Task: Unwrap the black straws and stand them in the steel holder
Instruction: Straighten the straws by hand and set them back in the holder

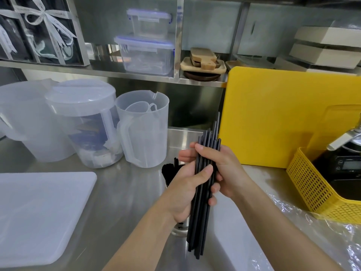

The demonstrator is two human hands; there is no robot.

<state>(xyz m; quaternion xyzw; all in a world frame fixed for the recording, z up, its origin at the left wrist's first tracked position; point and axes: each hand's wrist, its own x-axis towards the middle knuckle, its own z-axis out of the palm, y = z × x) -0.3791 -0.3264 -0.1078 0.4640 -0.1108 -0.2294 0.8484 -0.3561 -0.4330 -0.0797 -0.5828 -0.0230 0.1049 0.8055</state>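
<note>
- The black straws [197,222] are showing as one bare bundle, near upright and leaning a little to the right, held in the air over the steel counter [125,192] and just above the steel holder [176,232]
- The left hand [183,190] is gripping the middle of the bundle, with the thumb lying across the front and the fingers curling round behind
- The right hand [224,165] is clasping the bundle just above the left, with its thumb pressing on the front
- The holder is sitting mostly hidden beneath the left wrist, and a few dark straws [169,171] are already standing in it
- The step in hand is probably squaring up the bundle before it goes in
  - The upper tips are standing uneven, so the lower ends likely need tapping level under a slightly eased grip
  - The bundle then needs lifting clear of the rim, and the left hand needs sliding up so that it is not covering the mouth
- Counting the task's things: one bundle, packed too tightly for an exact tally, though roughly ten tips are showing; one holder; two hands
- Counting outward:
  - one sheet of clear wrapping [312,222], lying to the right
  - one white cutting board [39,212]
  - one yellow cutting board [273,114]
  - one yellow basket [312,188]
  - three translucent jugs [144,133]
  - two lidded boxes [146,55], sitting on the shelf
</note>
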